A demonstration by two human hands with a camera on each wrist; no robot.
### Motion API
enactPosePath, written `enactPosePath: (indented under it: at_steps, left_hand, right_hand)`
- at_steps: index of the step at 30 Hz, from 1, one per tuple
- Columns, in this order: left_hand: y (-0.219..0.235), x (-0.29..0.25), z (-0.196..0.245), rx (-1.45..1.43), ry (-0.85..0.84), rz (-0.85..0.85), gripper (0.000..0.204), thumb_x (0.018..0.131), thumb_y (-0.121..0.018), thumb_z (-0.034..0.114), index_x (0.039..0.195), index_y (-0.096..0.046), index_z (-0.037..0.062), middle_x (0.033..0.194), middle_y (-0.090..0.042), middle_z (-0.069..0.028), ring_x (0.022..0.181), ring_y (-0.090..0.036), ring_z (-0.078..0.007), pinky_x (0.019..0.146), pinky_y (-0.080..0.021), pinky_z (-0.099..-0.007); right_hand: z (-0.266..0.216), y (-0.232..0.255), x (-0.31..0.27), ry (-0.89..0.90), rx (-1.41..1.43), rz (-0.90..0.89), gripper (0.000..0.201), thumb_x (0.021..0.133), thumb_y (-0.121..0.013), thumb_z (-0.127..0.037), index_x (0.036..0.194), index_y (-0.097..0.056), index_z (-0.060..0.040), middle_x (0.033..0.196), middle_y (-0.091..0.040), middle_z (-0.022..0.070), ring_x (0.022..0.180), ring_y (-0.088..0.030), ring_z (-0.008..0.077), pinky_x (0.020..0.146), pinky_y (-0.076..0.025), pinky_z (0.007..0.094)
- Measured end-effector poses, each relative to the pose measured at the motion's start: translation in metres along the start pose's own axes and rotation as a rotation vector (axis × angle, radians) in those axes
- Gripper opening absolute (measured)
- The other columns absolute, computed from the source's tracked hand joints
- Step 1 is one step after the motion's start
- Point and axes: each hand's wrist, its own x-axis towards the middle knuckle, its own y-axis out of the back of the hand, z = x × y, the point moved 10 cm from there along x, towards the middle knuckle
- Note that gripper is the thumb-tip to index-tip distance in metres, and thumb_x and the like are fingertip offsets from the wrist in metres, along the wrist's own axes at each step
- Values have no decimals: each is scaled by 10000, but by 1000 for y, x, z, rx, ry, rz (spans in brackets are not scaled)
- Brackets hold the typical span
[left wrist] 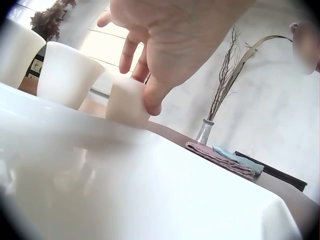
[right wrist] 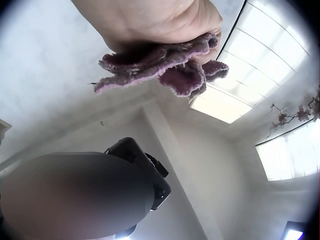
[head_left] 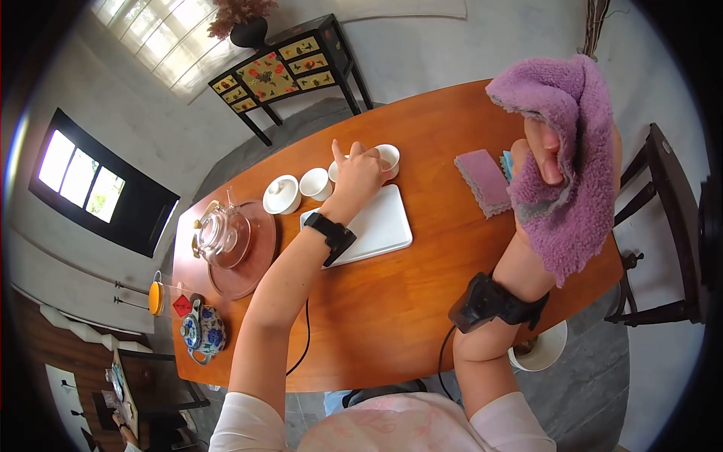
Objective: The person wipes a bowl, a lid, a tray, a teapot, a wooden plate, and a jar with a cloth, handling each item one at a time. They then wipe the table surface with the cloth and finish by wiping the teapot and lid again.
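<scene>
My left hand point(head_left: 360, 177) reaches over the far edge of a white rectangular tray point(head_left: 382, 226) and pinches a small white cup point(head_left: 390, 160) between thumb and fingers. In the left wrist view the thumb lies against the near side of that cup point(left wrist: 126, 102). Another white cup point(head_left: 315, 183) and a white lidded bowl point(head_left: 282, 194) stand to its left, with one more cup partly hidden behind the hand. Held up at the right, my right hand point(head_left: 547, 154) grips a fluffy purple cloth point(head_left: 584, 143), which drapes over much of the hand.
A glass teapot point(head_left: 224, 232) sits on a round reddish tray point(head_left: 263, 260) at left, near a blue-and-white teapot point(head_left: 203, 331). Folded purple cloth point(head_left: 482, 181) lies right of centre. Dark chair point(head_left: 666, 226) and white bin point(head_left: 546, 348) stand beyond the table's right side.
</scene>
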Motion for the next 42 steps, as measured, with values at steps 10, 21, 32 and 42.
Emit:
enactPosePath:
  at_steps: [10,21,32,42]
  left_hand:
    - [22,-5,5,-50,-23,76,266,775,-672,341,961,-707,155,938,-625,-20,959,-530,-234,983,-295,-563]
    - [88,-144,-80,-244,334,-242,213,794,-650,270,898,-692,89,750,-655,-98,712,-637,-280,628,-496,-382]
    - [12,-184,-108,-415,522,-305,378,786,-622,360,823,-604,-15,780,-640,-215,766,-619,-379,689,-493,-454]
    - [10,-202,-99,-512,458,-309,295,771,-641,243,857,-586,-34,744,-645,-178,716,-624,-351,665,-490,-430]
  right_hand:
    - [5,22,-11,-36,-119,391,298,931,-421,-219,898,-504,65,695,-490,81,428,-369,75,362,-276,159]
    - [29,11,4,-150,107,72,279,925,-437,-200,921,-515,68,716,-527,92,462,-432,83,369,-333,176]
    - [111,-30,-69,-769,-25,118,383,945,-483,-327,1154,-558,-15,928,-626,69,763,-616,155,623,-504,257]
    - [187,-60,-194,53,-1578,-1210,334,887,-508,-193,1181,-562,-43,1246,-477,151,1187,-395,342,913,-375,471]
